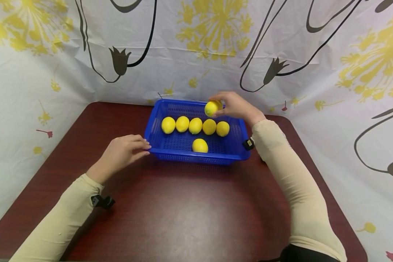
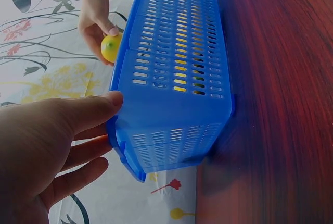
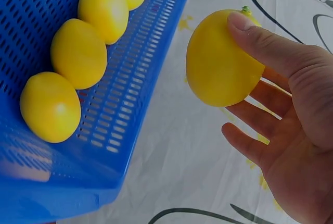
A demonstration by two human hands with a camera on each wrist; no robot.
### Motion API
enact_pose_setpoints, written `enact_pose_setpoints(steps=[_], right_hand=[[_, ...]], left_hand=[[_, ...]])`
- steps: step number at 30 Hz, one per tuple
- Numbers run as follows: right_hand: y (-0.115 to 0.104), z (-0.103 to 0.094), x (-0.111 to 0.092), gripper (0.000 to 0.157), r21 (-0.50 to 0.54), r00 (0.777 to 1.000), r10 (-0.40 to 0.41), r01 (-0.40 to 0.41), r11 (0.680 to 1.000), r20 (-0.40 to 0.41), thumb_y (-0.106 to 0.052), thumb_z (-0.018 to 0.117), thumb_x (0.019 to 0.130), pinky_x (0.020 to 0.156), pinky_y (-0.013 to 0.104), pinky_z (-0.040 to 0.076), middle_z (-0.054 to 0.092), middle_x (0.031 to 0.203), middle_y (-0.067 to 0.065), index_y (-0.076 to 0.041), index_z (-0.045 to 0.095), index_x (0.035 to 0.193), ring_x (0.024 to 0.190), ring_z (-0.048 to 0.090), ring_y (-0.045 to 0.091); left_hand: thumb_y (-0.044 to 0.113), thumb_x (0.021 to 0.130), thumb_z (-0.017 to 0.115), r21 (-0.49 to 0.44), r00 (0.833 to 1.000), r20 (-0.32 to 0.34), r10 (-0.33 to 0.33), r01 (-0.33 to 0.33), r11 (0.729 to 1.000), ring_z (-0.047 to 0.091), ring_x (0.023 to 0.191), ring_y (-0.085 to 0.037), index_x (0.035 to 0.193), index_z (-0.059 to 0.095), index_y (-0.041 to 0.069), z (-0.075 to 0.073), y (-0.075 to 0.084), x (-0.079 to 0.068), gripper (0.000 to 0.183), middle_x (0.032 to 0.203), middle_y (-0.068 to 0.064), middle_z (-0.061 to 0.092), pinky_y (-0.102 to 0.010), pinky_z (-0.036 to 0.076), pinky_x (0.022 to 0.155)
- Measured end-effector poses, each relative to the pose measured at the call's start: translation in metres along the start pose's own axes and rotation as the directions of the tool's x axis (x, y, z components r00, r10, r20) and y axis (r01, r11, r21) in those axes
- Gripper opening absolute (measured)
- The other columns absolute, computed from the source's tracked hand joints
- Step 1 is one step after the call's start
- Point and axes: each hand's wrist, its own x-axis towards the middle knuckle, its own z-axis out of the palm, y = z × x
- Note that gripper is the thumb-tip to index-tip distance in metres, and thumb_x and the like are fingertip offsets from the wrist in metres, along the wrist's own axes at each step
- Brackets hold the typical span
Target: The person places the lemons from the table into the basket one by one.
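A blue plastic basket (image 1: 190,157) with slotted walls stands on the table. Inside it, several yellow lemons (image 1: 195,126) form a row toward the back, and a single lemon (image 1: 200,145) lies nearer the front wall. My right hand (image 1: 234,104) holds another lemon (image 3: 221,60) above the basket's back rim, between thumb and fingers; its green tip shows in the right wrist view. At the front left corner, my left hand (image 1: 122,153) pinches the basket rim, thumb (image 2: 99,110) on the near side and fingers partly hidden behind it.
A dark reddish-brown table (image 1: 183,211) carries the basket near its far edge. White cloth (image 1: 170,54) printed with yellow and grey flowers hangs behind and at both sides. Dark wrist cameras (image 1: 103,202) sit on both cream sleeves.
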Motion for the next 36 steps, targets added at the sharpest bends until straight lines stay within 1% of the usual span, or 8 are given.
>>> enact_pose_setpoints(steps=[7,11,15,18,27,31,36], right_hand=[[-0.006,0.003,0.004,0.060,-0.003,1.000,-0.022,0.022,1.000,0.010,-0.028,0.078,0.085,0.112,0.048,0.042,0.056,0.144,0.007,-0.019,0.056,0.140,0.137,0.048,0.029],[-0.010,0.006,0.009,0.059,-0.003,0.999,-0.051,0.051,0.999,0.009,-0.028,0.078,0.085,0.113,0.048,0.041,0.056,0.144,0.008,-0.018,0.057,0.139,0.137,0.048,0.029],[-0.016,0.012,0.016,0.060,-0.026,0.996,-0.083,0.083,0.996,0.023,-0.029,0.078,0.086,0.114,0.047,0.041,0.055,0.145,0.007,-0.017,0.056,0.140,0.137,0.048,0.029],[-0.021,0.018,0.021,0.060,-0.036,0.993,-0.109,0.110,0.993,0.041,-0.029,0.078,0.086,0.114,0.048,0.040,0.053,0.147,0.008,-0.016,0.056,0.140,0.138,0.047,0.029],[-0.034,0.033,0.034,0.056,-0.054,0.979,-0.186,0.191,0.980,0.078,-0.031,0.077,0.086,0.114,0.044,0.043,0.056,0.144,0.004,-0.020,0.059,0.138,0.136,0.050,0.025],[-0.041,0.036,0.040,0.057,-0.051,0.972,-0.217,0.222,0.974,0.090,-0.031,0.079,0.085,0.113,0.043,0.043,0.058,0.142,0.003,-0.019,0.059,0.137,0.135,0.051,0.024],[-0.047,0.042,0.048,0.058,-0.046,0.964,-0.234,0.241,0.969,0.124,-0.029,0.079,0.085,0.112,0.042,0.044,0.058,0.142,0.002,-0.018,0.059,0.138,0.135,0.052,0.023]], left_hand=[[0.019,0.073,0.087,0.005,1.000,0.008,-0.010,0.010,1.000,0.072,0.083,-0.019,0.093,0.080,0.013,0.001,0.000,0.000,0.022,0.090,-0.002,0.074,-0.039,0.060,0.071],[0.021,0.074,0.087,0.008,1.000,0.008,-0.011,0.011,1.000,0.072,0.083,-0.019,0.093,0.080,0.013,0.000,0.000,-0.001,0.022,0.090,-0.002,0.074,-0.039,0.060,0.071],[0.023,0.074,0.087,0.006,1.000,0.003,-0.010,0.010,1.000,0.072,0.084,-0.019,0.092,0.080,0.013,0.000,0.000,0.000,0.022,0.091,-0.002,0.075,-0.039,0.060,0.072],[0.023,0.074,0.087,0.003,1.000,-0.002,-0.008,0.008,1.000,0.072,0.084,-0.019,0.092,0.080,0.013,0.000,-0.001,0.000,0.022,0.091,-0.002,0.075,-0.039,0.060,0.071],[0.021,0.073,0.087,-0.004,1.000,-0.012,-0.003,0.003,1.000,0.072,0.083,-0.019,0.092,0.080,0.012,0.000,-0.001,-0.001,0.022,0.091,-0.002,0.074,-0.038,0.060,0.071],[0.022,0.073,0.088,0.002,1.000,-0.003,-0.004,0.004,1.000,0.071,0.083,-0.018,0.092,0.080,0.013,-0.001,0.000,-0.001,0.023,0.090,-0.002,0.074,-0.038,0.060,0.070],[0.020,0.072,0.088,-0.007,1.000,0.005,-0.007,0.007,1.000,0.071,0.083,-0.019,0.093,0.080,0.012,-0.001,0.000,0.000,0.023,0.091,-0.003,0.074,-0.038,0.060,0.071]])
